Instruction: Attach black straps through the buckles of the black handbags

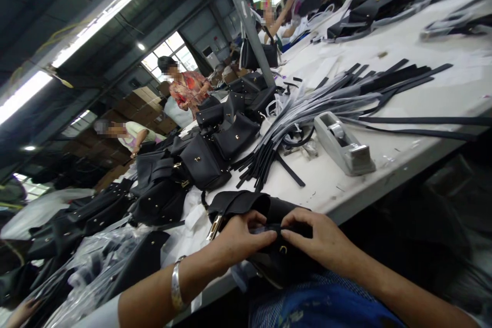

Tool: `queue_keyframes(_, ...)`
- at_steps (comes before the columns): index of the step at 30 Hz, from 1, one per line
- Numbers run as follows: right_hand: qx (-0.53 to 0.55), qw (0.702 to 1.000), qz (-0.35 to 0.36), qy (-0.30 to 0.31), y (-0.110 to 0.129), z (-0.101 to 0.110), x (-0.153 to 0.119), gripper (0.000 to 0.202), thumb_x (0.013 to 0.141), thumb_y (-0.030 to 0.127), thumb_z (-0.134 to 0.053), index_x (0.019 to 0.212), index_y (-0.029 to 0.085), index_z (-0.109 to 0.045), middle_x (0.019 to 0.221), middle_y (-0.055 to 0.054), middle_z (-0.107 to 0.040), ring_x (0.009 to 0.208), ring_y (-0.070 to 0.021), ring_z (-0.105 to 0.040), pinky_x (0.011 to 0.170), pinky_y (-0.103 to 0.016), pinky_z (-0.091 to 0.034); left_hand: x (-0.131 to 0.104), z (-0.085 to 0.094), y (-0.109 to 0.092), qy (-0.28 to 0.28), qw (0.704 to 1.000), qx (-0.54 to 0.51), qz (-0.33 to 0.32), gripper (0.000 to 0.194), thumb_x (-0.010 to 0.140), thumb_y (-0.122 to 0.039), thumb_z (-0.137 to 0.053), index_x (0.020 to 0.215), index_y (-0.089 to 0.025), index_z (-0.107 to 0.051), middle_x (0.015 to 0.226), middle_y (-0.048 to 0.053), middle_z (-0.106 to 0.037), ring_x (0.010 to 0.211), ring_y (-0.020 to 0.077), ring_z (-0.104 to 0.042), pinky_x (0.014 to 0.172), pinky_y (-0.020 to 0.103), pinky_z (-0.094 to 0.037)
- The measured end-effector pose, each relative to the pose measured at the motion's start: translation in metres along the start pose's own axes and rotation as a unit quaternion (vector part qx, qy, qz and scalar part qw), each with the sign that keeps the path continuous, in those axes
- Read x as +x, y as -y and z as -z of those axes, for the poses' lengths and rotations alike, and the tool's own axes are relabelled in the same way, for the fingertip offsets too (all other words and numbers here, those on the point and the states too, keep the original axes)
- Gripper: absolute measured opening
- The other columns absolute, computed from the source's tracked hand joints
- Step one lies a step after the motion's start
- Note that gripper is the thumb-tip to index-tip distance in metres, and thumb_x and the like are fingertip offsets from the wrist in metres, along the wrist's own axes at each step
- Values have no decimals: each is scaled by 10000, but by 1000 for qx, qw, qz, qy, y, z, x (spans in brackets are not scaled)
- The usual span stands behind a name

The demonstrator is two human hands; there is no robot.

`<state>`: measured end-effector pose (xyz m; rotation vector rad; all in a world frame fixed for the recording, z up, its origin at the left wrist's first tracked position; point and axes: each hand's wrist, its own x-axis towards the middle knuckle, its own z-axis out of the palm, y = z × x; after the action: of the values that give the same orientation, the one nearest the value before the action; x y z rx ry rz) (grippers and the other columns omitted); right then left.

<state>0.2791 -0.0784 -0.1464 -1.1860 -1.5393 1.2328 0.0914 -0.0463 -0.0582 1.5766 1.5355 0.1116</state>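
A black bag (280, 261) with gold fittings rests at the table's near edge, against my lap. My left hand (251, 233) pinches its upper edge between thumb and fingers, a silver bangle on that wrist. Close beside it, my right hand (307, 230) grips the same edge, the two thumbs almost touching. A black flap (238, 202) curves up behind my fingers, and a gold clasp (214, 227) hangs left of my left hand. The bag's underside lies in shadow.
A grey tape dispenser (344, 146) stands on the white table (407, 156), beside a bundle of black straps (269, 159). Black bags (203, 161) are heaped on the left, with clear plastic wrap (103, 251) nearer. A metal post (253, 31) rises behind. Several people work farther back.
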Motion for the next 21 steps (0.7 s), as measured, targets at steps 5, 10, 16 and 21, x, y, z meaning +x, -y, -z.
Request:
queue_keyframes(5,2,1000,13,1,-2,-1,-3,124,835,283,-631,898,224,-720,920,-18,-731,876,-212,-670,797,-322,-498,-3,-6,-13,18,997,-45,67,267,711,-330,-731,868,-140,-629,730,-11,-591,736,161,-595,620,236,-432)
queue_keyframes(10,25,1000,3,-5,-8,-1,-7,188,839,285,-635,1010,226,-686,924,-16,-711,882,-211,-666,792,-320,-496,1,-13,-14,-4,996,-55,68,228,677,-245,-747,833,-139,-618,715,-21,-579,718,139,-568,607,214,-413)
queue_keyframes(16,57,998,-16,-18,-7,-3,-11,196,838,272,-638,1023,227,-681,918,-13,-717,890,-210,-672,802,-321,-491,-2,-15,-16,-24,996,-51,69,244,688,-277,-757,842,-136,-630,773,9,-618,793,166,-601,650,223,-442)
queue_keyframes(21,68,997,-27,-32,-6,-6,-10,162,834,278,-649,985,228,-681,925,-8,-724,906,-204,-668,826,-323,-484,-3,-16,-22,-26,998,-15,61,204,684,-208,-695,859,-132,-624,784,9,-603,789,166,-588,635,218,-434)
